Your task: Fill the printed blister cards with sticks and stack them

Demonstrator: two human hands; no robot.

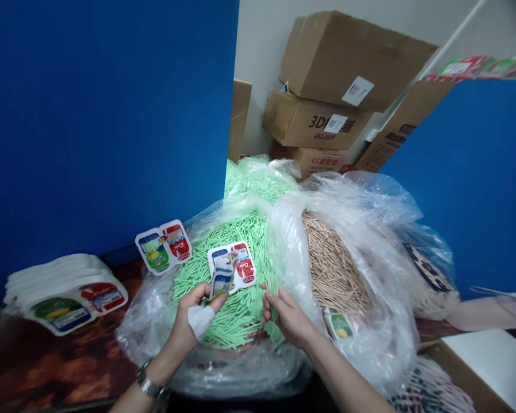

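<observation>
— The hands first: how do they stand?

— The left hand point(193, 318), with a white wrap on its thumb, grips a small packet point(222, 278) between thumb and fingers. The right hand point(286, 315) has its fingers drawn together low over the sticks. Whether it pinches any, I cannot tell.

— And around them, biggest first?

— Two blue partitions, the broad one point(103, 115) on the left and another on the right. Behind the gap between them I count five cardboard boxes point(352, 57), stacked or leaning. Then come two heaps in clear plastic bags on the desk point(47, 367): green sticks point(236, 241) straight ahead and tan sticks point(331, 264) to their right.

— Anything smaller?

— One stack of printed cards point(64, 292) sits at the far left, well apart from both hands. There are two loose cards: one point(163, 246) at the bag's left rim and one point(243, 267) flat on the green heap, just behind the packet.

— So where does the packet lie from the hands?

— It is in the left hand, standing up from the fingertips, its long axis upright and tipped a little to the right. The right hand is near it on the right, not touching it. The green sticks lie under and ahead of both hands, mostly pointing away and leftward. The right hand is the nearer to them.
</observation>
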